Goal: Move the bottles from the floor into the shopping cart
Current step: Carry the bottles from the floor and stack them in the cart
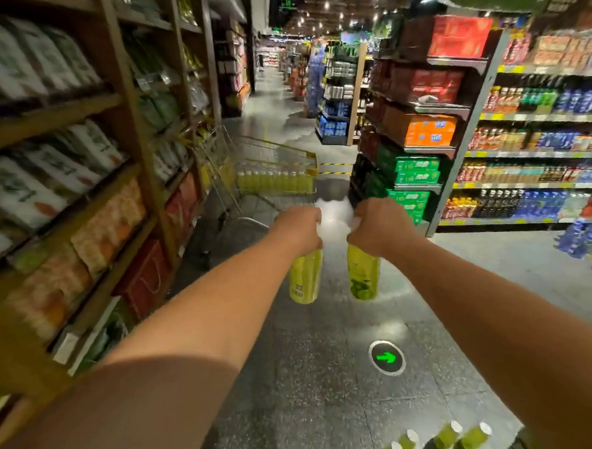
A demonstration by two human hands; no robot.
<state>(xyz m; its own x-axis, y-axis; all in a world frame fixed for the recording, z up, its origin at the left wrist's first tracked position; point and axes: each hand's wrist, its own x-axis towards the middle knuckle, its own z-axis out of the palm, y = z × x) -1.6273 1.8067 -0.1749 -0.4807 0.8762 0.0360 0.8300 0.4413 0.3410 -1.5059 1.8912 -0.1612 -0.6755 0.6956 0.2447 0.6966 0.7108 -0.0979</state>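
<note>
My left hand (299, 229) grips the top of a yellow-green bottle (305, 278) that hangs below it. My right hand (378, 227) grips the top of a second yellow-green bottle (362, 274). Both arms are stretched forward at mid-frame, above the dark floor. Ahead stands the yellow wire shopping cart (277, 168), with a row of several yellow-green bottles (274, 182) inside it. Several more green bottles with white caps (441, 444) stand on the floor at the bottom right.
Wooden shelves (84, 185) full of packaged goods run along the left, close beside the cart. A display of stacked drink cases (415, 141) and drink shelves (538, 151) fill the right. A green arrow light (386, 357) marks the floor. The aisle stretches ahead.
</note>
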